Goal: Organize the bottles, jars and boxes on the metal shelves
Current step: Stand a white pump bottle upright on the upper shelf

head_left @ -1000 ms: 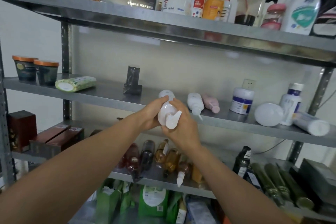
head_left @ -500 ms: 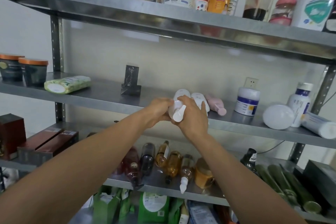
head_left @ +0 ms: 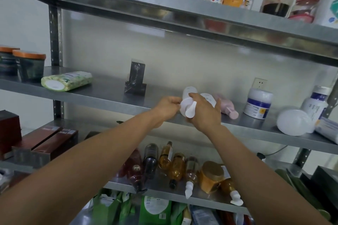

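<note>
White pump bottle (head_left: 188, 104), pink bottle (head_left: 226, 106)
</note>
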